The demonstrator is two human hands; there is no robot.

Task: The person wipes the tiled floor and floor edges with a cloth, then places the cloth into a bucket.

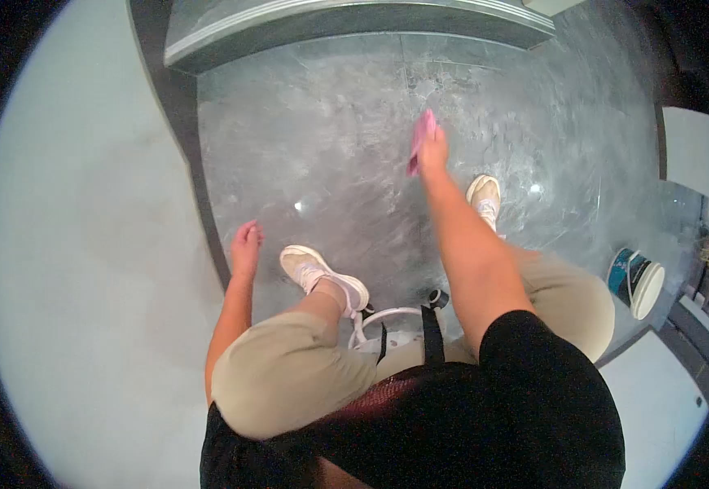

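My right hand (433, 152) is closed on a pink cloth (421, 137), which hangs along the hand's left side above the grey floor (346, 147). Part of the cloth is hidden behind the fingers. On the left, my left hand (246, 244) hangs low beside the pale wall (102, 236), its fingers loosely bent and nothing visible in them. It is apart from the wall's dark skirting (208, 208). I sit on a low white stool (399, 319) with small dark wheels; my legs and shirt hide most of it.
My left shoe (309, 265) and right shoe (485, 198) stand on the floor. Ahead is a grey step (354, 23) with a ridged edge. To the right, a teal bucket with a white lid (647, 291) stands near a white panel (656, 399) and a pale board (696, 151).
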